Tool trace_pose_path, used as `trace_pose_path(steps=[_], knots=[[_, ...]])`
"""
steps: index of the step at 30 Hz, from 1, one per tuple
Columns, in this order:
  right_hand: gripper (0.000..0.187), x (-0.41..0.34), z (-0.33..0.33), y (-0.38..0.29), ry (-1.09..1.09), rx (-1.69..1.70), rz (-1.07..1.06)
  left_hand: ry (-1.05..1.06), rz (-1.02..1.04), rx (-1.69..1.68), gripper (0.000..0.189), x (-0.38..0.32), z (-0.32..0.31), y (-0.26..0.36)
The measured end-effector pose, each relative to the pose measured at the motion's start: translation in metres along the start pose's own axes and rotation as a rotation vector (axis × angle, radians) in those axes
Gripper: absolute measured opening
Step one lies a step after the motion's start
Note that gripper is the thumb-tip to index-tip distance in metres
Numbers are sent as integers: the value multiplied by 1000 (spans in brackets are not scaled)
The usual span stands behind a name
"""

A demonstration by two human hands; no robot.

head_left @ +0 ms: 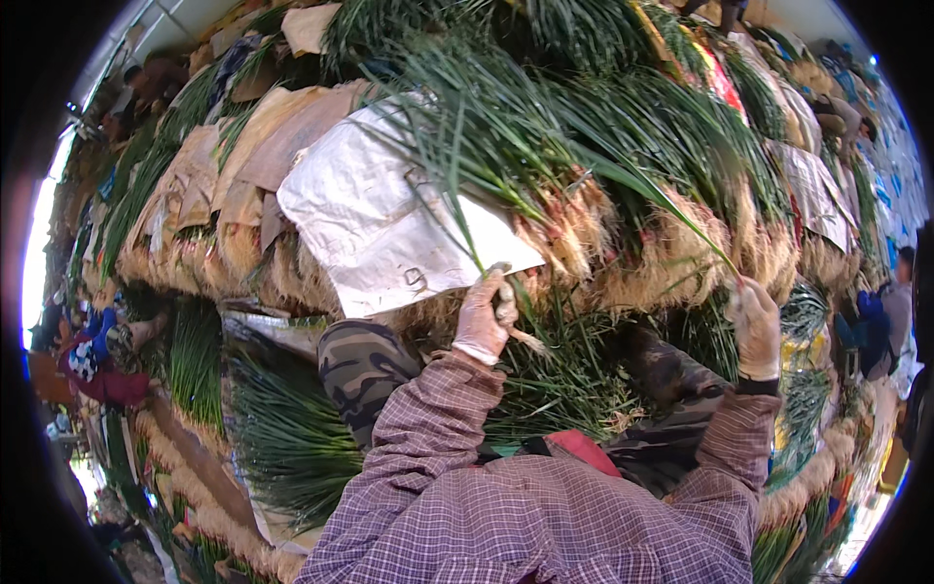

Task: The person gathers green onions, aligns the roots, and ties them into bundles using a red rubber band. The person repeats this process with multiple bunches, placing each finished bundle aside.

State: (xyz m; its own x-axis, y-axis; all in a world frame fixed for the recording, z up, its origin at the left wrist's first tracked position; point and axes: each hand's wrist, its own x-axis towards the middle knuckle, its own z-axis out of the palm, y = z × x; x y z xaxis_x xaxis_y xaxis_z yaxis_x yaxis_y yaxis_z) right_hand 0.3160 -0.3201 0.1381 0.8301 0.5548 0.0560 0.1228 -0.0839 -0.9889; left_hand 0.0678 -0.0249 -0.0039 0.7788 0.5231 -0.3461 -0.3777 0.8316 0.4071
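My left hand, in a thin pale glove, is shut on a few green onion stalks. Their leaves point up over a white woven sack, and pale roots stick out below the fingers. Over to the right, my gloved right hand pinches a green onion near its base. Its long leaf slants up and left across the heap. Between and beyond the hands lies a thick row of rooted green onions, roots towards me. Loose green leaves and trimmings cover the space between my knees.
Brown sacking covers more onions at the left. A spread bundle of onion greens lies beside my left knee. Other people work at the left and right edges. Another pale sack lies over onions at the right.
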Motion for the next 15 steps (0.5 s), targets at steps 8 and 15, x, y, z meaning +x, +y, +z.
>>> trace_pose_path(steps=[8,15], knots=[[31,-221,-332,157,-451,-2152,759,28,26,46,27,1,-2,-3],[19,-78,-134,89,148,-929,11,-10,-63,-72,38,5,-6,-3]])
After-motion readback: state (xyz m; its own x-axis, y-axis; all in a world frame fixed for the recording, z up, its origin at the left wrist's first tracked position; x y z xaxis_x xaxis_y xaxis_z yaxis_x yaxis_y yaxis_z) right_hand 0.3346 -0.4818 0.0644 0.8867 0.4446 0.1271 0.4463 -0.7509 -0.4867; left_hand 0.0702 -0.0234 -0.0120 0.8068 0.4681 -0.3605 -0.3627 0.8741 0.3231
